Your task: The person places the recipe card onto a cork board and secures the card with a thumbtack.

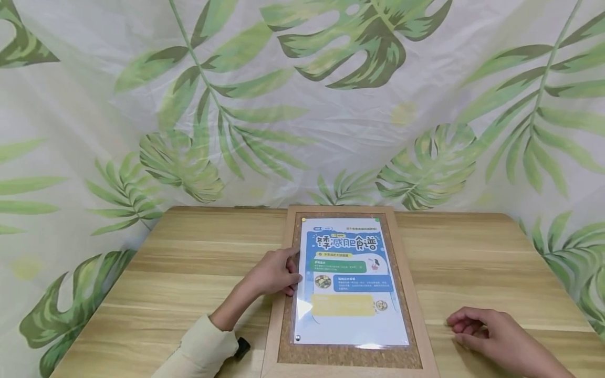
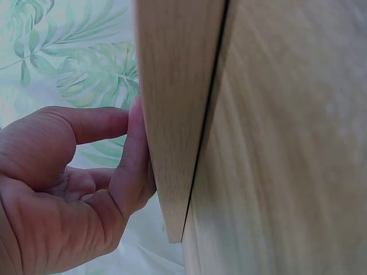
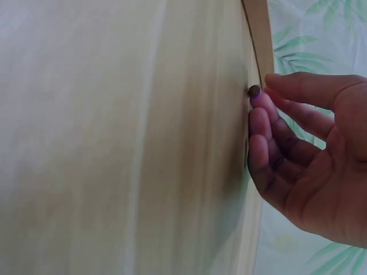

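Observation:
A printed sheet (image 1: 350, 328) with blue, green and yellow panels lies on a wood-framed cork board (image 1: 350, 357). My left hand (image 1: 274, 273) is at the sheet's left edge, fingers over the board's frame; its fingertips (image 2: 136, 120) touch the side of the frame in the left wrist view. My right hand (image 1: 491, 333) is low over the table, right of the board, with its fingers curled. A small dark pushpin (image 3: 254, 91) with a purple edge shows at those fingertips in the right wrist view.
Pins sit at three of the sheet's corners: a yellow pin (image 1: 304, 219), a green pin (image 1: 377, 220) and a dark pin (image 1: 298, 337). A wooden table (image 1: 198, 252) carries the board. Behind hangs a leaf-patterned cloth (image 1: 340, 121). A black object (image 1: 242, 347) is beside the left sleeve.

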Action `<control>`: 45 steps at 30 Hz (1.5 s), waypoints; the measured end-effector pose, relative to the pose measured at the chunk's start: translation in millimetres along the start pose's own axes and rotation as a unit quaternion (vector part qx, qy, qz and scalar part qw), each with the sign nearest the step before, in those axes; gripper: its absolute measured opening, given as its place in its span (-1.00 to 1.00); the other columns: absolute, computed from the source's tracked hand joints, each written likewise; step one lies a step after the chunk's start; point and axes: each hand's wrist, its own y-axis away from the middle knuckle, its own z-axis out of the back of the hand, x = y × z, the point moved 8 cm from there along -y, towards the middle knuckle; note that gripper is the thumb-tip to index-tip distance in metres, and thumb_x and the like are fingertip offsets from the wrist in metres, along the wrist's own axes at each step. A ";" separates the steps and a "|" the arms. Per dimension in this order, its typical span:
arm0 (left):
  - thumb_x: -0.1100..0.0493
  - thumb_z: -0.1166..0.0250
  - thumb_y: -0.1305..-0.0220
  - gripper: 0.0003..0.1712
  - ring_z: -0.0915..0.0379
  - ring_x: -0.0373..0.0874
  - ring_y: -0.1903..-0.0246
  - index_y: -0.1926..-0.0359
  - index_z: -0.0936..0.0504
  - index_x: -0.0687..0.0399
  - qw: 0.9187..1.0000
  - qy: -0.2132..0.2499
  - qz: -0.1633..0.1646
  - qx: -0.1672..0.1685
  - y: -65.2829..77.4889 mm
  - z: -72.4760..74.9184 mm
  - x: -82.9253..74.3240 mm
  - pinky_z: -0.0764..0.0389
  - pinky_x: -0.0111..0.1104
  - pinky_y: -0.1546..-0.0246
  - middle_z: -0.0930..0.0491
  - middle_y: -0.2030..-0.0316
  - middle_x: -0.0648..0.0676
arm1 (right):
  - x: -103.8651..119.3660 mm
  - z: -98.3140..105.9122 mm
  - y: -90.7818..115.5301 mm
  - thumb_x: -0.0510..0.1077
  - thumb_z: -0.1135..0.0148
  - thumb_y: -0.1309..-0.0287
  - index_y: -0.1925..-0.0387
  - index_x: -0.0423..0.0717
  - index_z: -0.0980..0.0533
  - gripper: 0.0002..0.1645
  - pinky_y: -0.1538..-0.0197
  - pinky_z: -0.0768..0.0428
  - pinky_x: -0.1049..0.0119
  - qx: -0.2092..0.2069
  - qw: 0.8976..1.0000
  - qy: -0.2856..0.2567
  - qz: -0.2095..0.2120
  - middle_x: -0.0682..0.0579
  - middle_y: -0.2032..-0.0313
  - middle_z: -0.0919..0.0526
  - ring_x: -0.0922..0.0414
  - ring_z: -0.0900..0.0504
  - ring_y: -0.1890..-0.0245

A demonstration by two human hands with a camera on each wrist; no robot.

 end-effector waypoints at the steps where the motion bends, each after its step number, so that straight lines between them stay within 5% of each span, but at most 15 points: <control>1: 0.43 -0.41 -0.34 -0.11 -0.63 -0.15 0.61 -0.60 -0.24 0.40 1.000 -0.002 0.000 -0.001 0.0 0.2 -0.2 -0.77 -0.32 0.56 -0.62 0.41 0.12 | -1.0 0.4 0.8 -0.22 -0.40 -0.39 0.03 -0.09 -0.70 -0.84 0.33 -0.62 0.46 -0.001 1.000 -0.002 0.005 0.33 0.22 -0.72 0.49 -0.56 0.29; 8: 0.41 -0.42 -0.34 -0.11 -0.63 -0.15 0.62 -0.61 -0.24 0.39 1.000 -0.015 -0.005 -0.001 -0.1 1.4 -0.8 -0.74 -0.34 0.58 -0.61 0.41 0.13 | -3.6 2.9 3.9 -0.32 -0.37 -0.38 0.05 -0.11 -0.70 -0.83 0.34 -0.63 0.46 -0.008 0.999 -0.016 0.051 0.31 0.23 -0.73 0.46 -0.60 0.28; 19: 0.41 -0.43 -0.33 -0.09 -0.63 -0.14 0.62 -0.61 -0.24 0.38 1.000 -0.016 0.001 -0.003 -1.0 1.2 -0.1 -0.74 -0.34 0.57 -0.60 0.42 0.12 | -3.5 2.6 7.0 -0.35 -0.40 -0.34 0.04 -0.15 -0.70 -0.80 0.38 -0.63 0.45 -0.004 0.997 -0.030 0.066 0.31 0.23 -0.71 0.44 -0.59 0.31; 31: 0.41 -0.42 -0.33 -0.09 -0.63 -0.15 0.62 -0.62 -0.23 0.38 1.000 -0.018 0.001 0.000 -0.8 1.1 -0.2 -0.73 -0.34 0.58 -0.61 0.41 0.12 | 13.8 -6.0 9.5 -0.57 -0.39 -0.16 0.06 -0.26 -0.68 -0.66 0.40 -0.69 0.44 0.018 0.984 -0.061 0.164 0.11 0.23 -0.80 0.44 -0.66 0.29; 45: 0.41 -0.42 -0.32 -0.09 -0.62 -0.15 0.62 -0.61 -0.23 0.40 1.000 -0.018 -0.009 0.000 0.0 0.8 -1.0 -0.74 -0.35 0.59 -0.61 0.43 0.11 | 19.8 -13.4 2.6 -0.56 -0.41 -0.15 0.12 -0.18 -0.71 -0.66 0.41 -0.70 0.46 0.007 0.985 -0.035 0.169 0.12 0.26 -0.81 0.49 -0.65 0.28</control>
